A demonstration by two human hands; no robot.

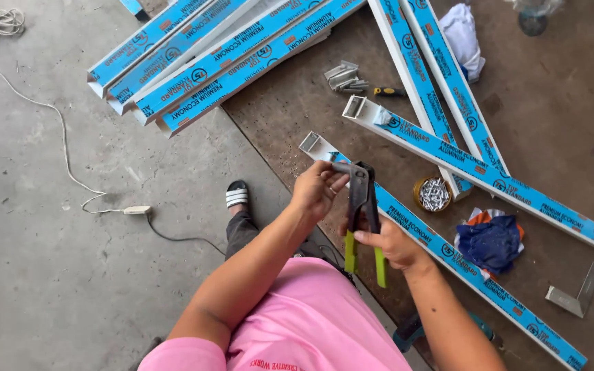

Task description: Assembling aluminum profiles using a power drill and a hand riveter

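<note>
My right hand [394,244] grips the green-handled rivet gun [364,213] by its handles, nose pointing up. My left hand [317,187] pinches at the tool's dark head, fingertips on its nose. Both hands hover over the near end of a white aluminium profile [448,255] wrapped in blue film, which runs diagonally across the brown table [558,117]. A small round tin of rivets [434,194] sits just right of the tool.
More blue-filmed profiles [221,58] are stacked off the table's left edge and cross the table at right. Metal brackets [345,77], a small screwdriver [388,91], blue cloth [491,242], a corner bracket [575,295] lie about. A white cable [63,151] trails on the concrete floor.
</note>
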